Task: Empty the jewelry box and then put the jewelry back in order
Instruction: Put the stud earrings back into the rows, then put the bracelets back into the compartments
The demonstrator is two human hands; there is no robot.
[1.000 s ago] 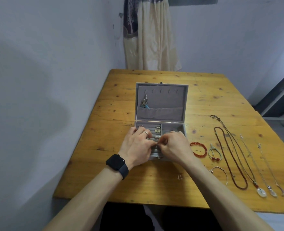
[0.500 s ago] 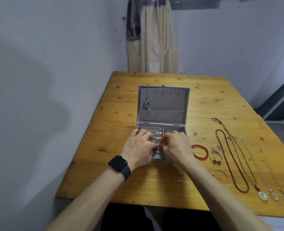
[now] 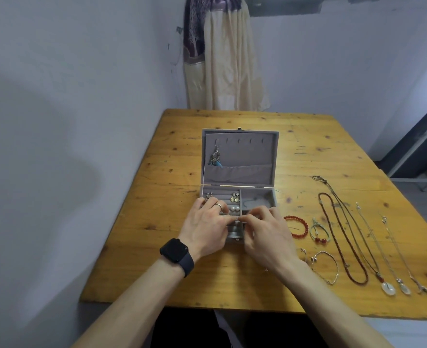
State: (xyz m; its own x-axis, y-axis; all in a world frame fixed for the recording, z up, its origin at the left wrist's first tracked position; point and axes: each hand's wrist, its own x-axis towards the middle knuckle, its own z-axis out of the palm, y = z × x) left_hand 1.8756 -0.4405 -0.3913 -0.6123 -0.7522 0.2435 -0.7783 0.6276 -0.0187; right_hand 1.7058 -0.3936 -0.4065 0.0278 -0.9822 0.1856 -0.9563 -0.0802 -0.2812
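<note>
The grey jewelry box [image 3: 272, 156] stands open in the middle of the wooden table, its lid leaning back. A feather earring [image 3: 215, 158] hangs inside the lid. Gold earrings [image 3: 235, 197] and pearl studs [image 3: 234, 209] sit in the padded ring rows at the box's left. My left hand [image 3: 207, 228] and my right hand [image 3: 264, 232] meet over the front of the box, fingertips pinched together on a tiny item that I cannot make out. A thin chain lies in the right compartment [image 3: 256, 202].
To the right of the box lie a red bead bracelet [image 3: 298, 226], a cord bracelet [image 3: 319, 232], a silver bracelet [image 3: 329, 266], a long red bead necklace [image 3: 343, 237] and several pendant necklaces [image 3: 388, 288]. A cloth [image 3: 222, 59] hangs on the wall behind.
Both hands stay pinched together over the front of the box; the fingers shift only slightly. The camera has tilted a little.
</note>
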